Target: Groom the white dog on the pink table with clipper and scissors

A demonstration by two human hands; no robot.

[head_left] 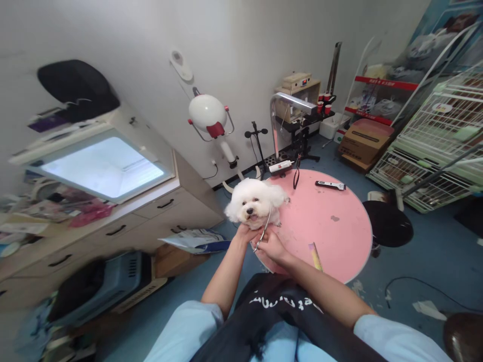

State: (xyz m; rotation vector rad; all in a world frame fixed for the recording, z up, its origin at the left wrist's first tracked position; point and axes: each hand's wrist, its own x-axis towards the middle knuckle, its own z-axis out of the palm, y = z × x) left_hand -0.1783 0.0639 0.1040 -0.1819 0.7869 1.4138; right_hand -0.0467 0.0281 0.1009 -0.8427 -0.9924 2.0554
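A fluffy white dog faces me at the near left edge of a round pink table. Beneath its chin, my left hand is closed on the fur. Curved scissors are held in my right hand, their blades pointing up beside the dog's cheek. A yellow comb lies near the table's front, and a black and silver clipper rests toward the back. At the rear edge are a white bottle and a hanging black loop.
Behind the table stand a metal arm with a lamp and a white dryer. White wire cages are at right, with a black stool before them. Drawers and a blue pet carrier are at left.
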